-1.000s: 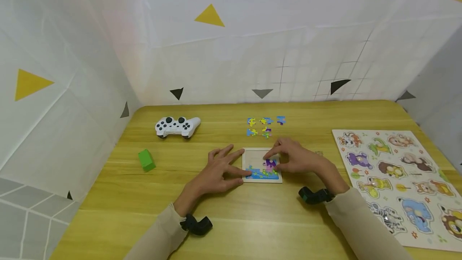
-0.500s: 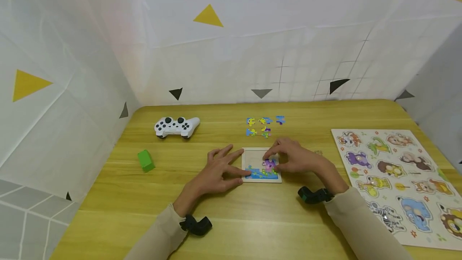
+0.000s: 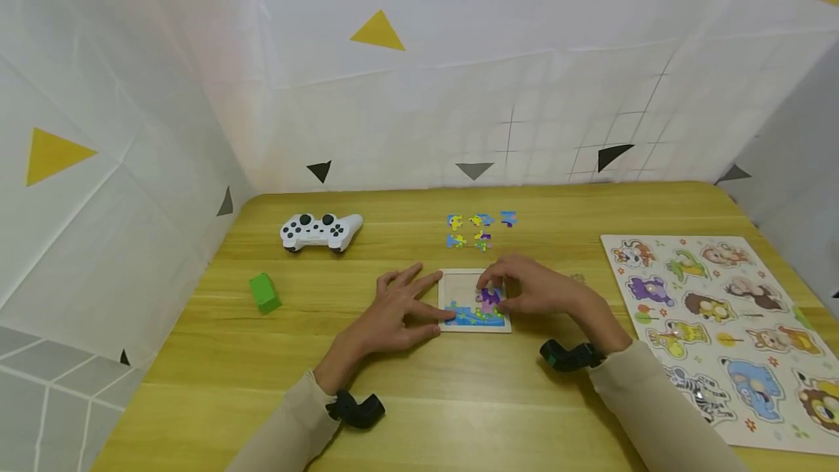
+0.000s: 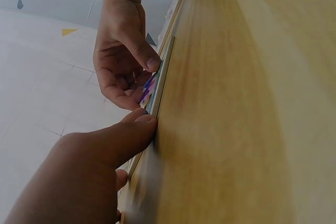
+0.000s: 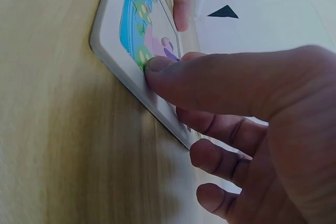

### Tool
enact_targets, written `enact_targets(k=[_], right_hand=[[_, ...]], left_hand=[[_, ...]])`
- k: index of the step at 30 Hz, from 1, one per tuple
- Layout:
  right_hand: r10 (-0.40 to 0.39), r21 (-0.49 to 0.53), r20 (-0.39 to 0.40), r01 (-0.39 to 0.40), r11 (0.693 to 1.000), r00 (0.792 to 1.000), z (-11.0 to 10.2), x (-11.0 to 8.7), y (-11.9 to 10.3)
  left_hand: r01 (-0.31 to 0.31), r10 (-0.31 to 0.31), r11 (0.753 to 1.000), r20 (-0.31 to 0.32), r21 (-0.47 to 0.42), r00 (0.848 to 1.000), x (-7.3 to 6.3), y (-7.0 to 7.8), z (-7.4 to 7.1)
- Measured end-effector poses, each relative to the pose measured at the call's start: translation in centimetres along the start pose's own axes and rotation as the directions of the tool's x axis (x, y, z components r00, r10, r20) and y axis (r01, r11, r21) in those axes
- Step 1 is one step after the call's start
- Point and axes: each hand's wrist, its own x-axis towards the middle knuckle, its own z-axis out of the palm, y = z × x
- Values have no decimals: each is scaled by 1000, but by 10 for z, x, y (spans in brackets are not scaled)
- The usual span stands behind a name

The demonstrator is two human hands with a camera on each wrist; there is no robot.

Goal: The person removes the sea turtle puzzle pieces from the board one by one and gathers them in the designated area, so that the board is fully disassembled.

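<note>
A small square puzzle tray (image 3: 476,272) with a pale rim lies on the table, joined blue pieces (image 3: 475,317) along its near side. My left hand (image 3: 396,315) rests at the tray's left side with fingers spread, a fingertip on the blue pieces. At the right side, my right hand (image 3: 534,288) has thumb and forefinger bent around a purple puzzle piece (image 3: 489,300), pinching it inside the tray. That purple piece (image 4: 147,90) also shows between the fingers in the left wrist view; part of it is hidden in the right wrist view by the thumb (image 5: 210,80).
Beyond the tray lie several loose puzzle pieces (image 3: 481,220). A white game controller (image 3: 320,231) and a green block (image 3: 265,293) are at the left. On the right is a large animal puzzle board (image 3: 721,326). A white sheet backdrop (image 3: 459,115) rises behind the table.
Both hands keep almost the same place. The purple piece shifts and tilts slightly under the right fingers.
</note>
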Motion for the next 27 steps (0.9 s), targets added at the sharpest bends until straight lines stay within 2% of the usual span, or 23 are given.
enact_targets(k=[9,17,27], right_hand=[[36,-23,18,-36,999,999,0,-2,-1],[45,-39,22,-44,998,999,0,-2,-1],[62,-50,20,-61,997,998,-1,-2,-1]], left_hand=[[0,0,1000,6,3,1000,0,1,0],[-20,21,1000,-20,2,1000,0,1,1],[-9,9,1000,-12,-2,1000,-1,2,0]])
